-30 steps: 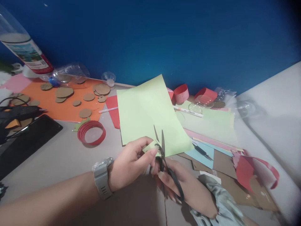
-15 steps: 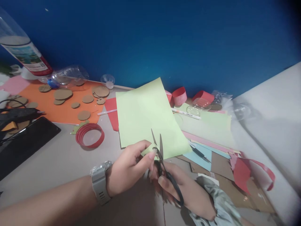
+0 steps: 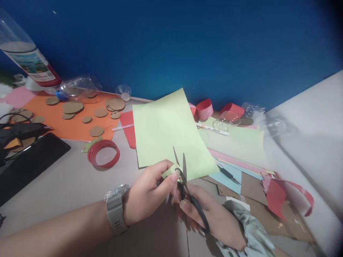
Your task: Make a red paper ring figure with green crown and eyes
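My left hand (image 3: pixel 151 191), with a grey watch (image 3: pixel 116 207) on the wrist, pinches a small piece of pale green paper (image 3: pixel 168 172) between thumb and fingers. In my right hand (image 3: pixel 206 212) are black-handled scissors (image 3: pixel 198 212), their blades parted and pointing away from me. The small piece sits against the scissors, close to where the blades cross; the exact contact is partly hidden by my left thumb. Just beyond both hands lies a large pale green sheet (image 3: pixel 166 132), under the blade tips in view.
A ring of red paper strips (image 3: pixel 104 154) and a black phone (image 3: pixel 34 167) lie left. Cardboard discs (image 3: pixel 73 107) rest on orange paper (image 3: pixel 61 126). Bottles (image 3: pixel 32 60) stand and lie behind. A pen (image 3: pixel 229 174), blue paper (image 3: pixel 225 181) and red paper scraps (image 3: pixel 276 198) are right.
Hardly anything differs. My left hand has shifted slightly to the right, and the view has moved a little. The scissors' blades remain parted.
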Motion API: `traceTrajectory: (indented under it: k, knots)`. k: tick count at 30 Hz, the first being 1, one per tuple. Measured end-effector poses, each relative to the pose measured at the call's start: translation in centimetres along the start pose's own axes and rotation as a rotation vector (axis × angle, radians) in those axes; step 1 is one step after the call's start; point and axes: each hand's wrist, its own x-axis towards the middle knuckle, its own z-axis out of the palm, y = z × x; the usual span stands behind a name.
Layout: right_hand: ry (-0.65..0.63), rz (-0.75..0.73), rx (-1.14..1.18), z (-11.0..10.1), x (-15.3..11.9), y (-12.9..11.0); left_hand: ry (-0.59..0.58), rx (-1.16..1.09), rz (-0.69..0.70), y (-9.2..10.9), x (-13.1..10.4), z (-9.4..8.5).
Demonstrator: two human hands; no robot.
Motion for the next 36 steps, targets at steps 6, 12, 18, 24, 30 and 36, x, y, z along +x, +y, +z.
traceTrajectory:
  k: [6, 12, 18, 24, 30, 36]
  knots:
    - [0.034, -0.016, 0.012, 0.28, 0.03, -0.30, 0.022, -0.050, -0.022, -0.18, -0.15, 0.37]
    - [0.038, -0.024, 0.004, 0.50, 0.11, -0.22, 0.030, -0.086, -0.027, -0.19, -0.14, 0.63]
    - [0.026, 0.008, 0.000, 0.38, 0.09, -0.30, 0.015, -0.043, -0.013, -0.22, -0.33, 0.58]
    - [0.037, -0.017, 0.018, 0.43, 0.16, -0.15, 0.019, -0.004, 0.005, -0.25, -0.26, 0.53]
    - [0.043, -0.029, 0.023, 0.58, -0.03, -0.46, -0.010, -0.003, -0.020, -0.17, -0.24, 0.50]
    - [0.023, -0.027, 0.018, 0.35, -0.06, -0.12, -0.001, 0.010, -0.028, 0.01, -0.21, 0.45]
